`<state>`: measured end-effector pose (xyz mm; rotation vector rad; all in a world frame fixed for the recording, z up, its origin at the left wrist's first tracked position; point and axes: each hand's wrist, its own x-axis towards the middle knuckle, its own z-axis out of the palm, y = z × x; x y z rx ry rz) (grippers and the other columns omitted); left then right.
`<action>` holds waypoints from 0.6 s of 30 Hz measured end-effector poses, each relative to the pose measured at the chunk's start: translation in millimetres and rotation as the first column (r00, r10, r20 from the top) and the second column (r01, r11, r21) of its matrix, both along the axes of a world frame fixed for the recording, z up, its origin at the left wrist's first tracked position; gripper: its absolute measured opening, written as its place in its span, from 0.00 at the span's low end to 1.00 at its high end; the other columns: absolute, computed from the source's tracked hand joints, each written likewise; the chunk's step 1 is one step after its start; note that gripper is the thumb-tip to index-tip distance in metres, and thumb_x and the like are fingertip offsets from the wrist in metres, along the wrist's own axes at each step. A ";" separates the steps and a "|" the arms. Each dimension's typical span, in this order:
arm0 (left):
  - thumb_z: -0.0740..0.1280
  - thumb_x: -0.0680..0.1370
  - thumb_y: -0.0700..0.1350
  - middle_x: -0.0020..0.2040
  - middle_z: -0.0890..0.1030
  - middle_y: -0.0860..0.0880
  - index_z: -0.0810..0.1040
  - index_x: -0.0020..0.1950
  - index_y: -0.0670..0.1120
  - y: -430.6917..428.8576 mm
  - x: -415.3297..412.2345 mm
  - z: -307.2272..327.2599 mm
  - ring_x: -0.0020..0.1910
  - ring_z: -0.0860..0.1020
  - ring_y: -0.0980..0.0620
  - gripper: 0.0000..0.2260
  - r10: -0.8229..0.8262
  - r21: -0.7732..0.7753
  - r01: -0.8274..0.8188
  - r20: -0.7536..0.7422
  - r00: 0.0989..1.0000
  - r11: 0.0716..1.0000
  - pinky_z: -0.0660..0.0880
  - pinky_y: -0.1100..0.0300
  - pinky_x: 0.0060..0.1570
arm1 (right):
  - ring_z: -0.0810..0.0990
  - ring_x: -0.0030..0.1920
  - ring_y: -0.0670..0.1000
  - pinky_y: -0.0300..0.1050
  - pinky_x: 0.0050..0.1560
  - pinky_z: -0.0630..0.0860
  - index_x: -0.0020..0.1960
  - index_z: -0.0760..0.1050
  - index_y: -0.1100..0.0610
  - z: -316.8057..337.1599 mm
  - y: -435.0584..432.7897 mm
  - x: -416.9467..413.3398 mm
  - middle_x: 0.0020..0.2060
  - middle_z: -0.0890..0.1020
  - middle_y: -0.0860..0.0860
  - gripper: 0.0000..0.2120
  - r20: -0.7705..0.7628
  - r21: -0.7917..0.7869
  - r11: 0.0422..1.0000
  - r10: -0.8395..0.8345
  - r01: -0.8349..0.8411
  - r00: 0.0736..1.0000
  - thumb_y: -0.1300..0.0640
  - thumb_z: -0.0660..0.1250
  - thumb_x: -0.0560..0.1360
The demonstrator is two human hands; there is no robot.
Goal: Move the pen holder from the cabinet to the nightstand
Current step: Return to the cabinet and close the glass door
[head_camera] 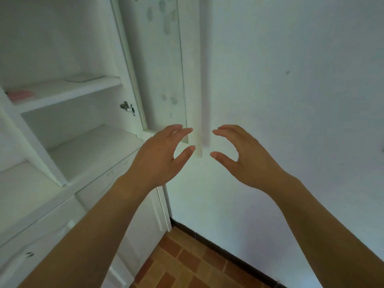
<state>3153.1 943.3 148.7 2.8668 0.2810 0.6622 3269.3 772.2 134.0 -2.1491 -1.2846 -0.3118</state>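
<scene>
1. Pen holder: not seen in this view; cannot tell where it is.
2. Cabinet (41,154): white, takes up the left of the view, compartments open to the camera.
3. Upper shelf (68,94): a small pink object (19,95) lies near its left end and a flat pale object (85,78) towards its back right. Both are too blurred to identify.
4. Lower shelf (93,150): white board, sits directly under the upper one.
5. Hinge (127,107): metal, on the cabinet's right wall, between the two shelves.
6. Door (162,59): glazed panel with grey blotches, swung open at the cabinet's right edge.
7. Left hand (160,161): raised in front of the door's bottom corner, beyond the lower shelf's right end. Fingers loosely curved, thumb spread, nothing held.
8. Right hand (247,161): level with the left hand, in front of the wall (291,100). Same loose curve, thumb spread, nothing held.
9. Hands face each other, fingertips near but apart.
10. Drawer handle (30,254): dark, low on the cabinet front.
11. Floor (187,262): brown tiles, with a dark skirting (228,253) along the foot of the wall.
</scene>
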 end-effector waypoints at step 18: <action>0.53 0.77 0.59 0.75 0.57 0.54 0.55 0.73 0.59 116.4 186.8 91.7 0.73 0.57 0.53 0.24 0.119 0.096 -0.143 0.226 0.967 0.985 0.55 0.58 0.65 | 0.66 0.63 0.42 0.41 0.63 0.67 0.69 0.63 0.50 103.1 131.8 208.8 0.66 0.68 0.46 0.25 0.091 0.304 0.935 0.163 -0.183 0.983 0.46 0.63 0.74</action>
